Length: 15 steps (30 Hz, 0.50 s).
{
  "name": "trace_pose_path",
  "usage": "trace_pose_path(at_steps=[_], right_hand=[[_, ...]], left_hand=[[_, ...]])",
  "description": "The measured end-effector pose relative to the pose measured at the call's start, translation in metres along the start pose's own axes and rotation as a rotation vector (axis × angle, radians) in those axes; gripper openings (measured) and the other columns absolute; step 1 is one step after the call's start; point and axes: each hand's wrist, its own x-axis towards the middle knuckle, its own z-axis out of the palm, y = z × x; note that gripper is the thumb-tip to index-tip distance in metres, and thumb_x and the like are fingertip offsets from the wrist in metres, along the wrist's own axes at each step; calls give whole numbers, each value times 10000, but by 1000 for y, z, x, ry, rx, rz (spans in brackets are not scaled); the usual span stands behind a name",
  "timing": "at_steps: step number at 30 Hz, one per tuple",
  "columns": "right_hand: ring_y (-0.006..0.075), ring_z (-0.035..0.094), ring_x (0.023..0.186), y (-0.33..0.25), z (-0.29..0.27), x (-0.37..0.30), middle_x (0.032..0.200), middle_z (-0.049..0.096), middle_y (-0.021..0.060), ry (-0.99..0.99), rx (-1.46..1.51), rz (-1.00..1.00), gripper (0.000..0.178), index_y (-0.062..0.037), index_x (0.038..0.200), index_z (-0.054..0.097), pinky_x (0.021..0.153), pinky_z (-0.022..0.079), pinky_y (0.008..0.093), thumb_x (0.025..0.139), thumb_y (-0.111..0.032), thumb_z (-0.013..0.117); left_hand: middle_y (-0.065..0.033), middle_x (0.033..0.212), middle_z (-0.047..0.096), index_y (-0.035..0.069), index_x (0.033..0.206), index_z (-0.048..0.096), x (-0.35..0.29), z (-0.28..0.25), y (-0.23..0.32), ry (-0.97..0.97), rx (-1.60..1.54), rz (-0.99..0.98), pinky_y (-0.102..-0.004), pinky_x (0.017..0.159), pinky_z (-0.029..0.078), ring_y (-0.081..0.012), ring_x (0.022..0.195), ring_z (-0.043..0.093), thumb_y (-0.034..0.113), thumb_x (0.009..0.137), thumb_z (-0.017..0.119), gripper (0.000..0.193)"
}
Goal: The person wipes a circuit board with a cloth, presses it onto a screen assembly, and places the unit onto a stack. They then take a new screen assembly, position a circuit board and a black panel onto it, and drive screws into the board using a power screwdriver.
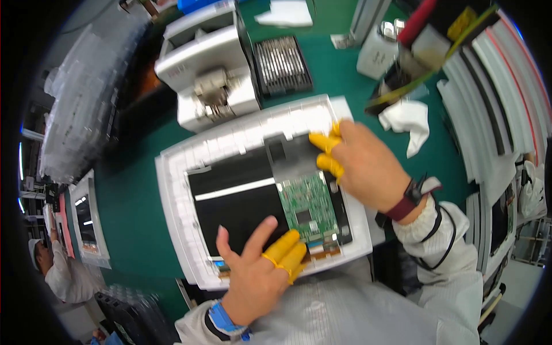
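A white plastic frame [172,201] holds a black display panel [230,221] with a white strip across it. Mounted on the panel's right part is a green circuit board [322,201]. My left hand [259,282] is open over the panel's lower edge, its fingers spread. Its yellow finger cots [286,250] lie beside the board's lower left corner. At the panel's upper right corner is my right hand [368,164], fingers apart, also in yellow finger cots. Those fingertips rest by the frame's inner edge; what lies under them is hidden.
Behind the frame stand a white dispenser [201,63] and a black tray of metal strips [282,64]. A white bottle [376,54] and crumpled white cloth [409,122] are at right. Clear plastic trays [86,92] are stacked left. Another person [63,270] works at far left.
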Motion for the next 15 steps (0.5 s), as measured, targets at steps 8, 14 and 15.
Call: trace_pose_path(at_steps=[8, 14, 15], right_hand=[[328, 496, 935, -23, -21, -43, 1039, 543, 148, 35, 142, -29, 322, -72, 1063, 668, 829, 414, 396, 741, -62, 683], [325, 493, 1079, -31, -11, -73, 1132, 555, 146, -43, 188, -139, 328, -113, 1025, 694, 890, 401, 396, 705, -60, 648], [325, 493, 1079, -30, -7, -74, 1132, 555, 146, -41, 191, -138, 328, -113, 1025, 694, 890, 401, 396, 705, -60, 648]], left_hand=[[-5, 922, 631, 136, 850, 700, -12, -1, 4, 83, 38, -97, -586, 1050, 138, -240, 1070, 529, 190, 669, 800, 214], [-1, 845, 612, 130, 785, 695, -15, 0, -2, 19, 33, 44, -579, 1037, 165, -211, 980, 539, 146, 644, 796, 174], [-1, 845, 612, 130, 785, 695, -14, 0, -2, 17, 35, 44, -579, 1037, 165, -211, 980, 539, 146, 644, 796, 174]])
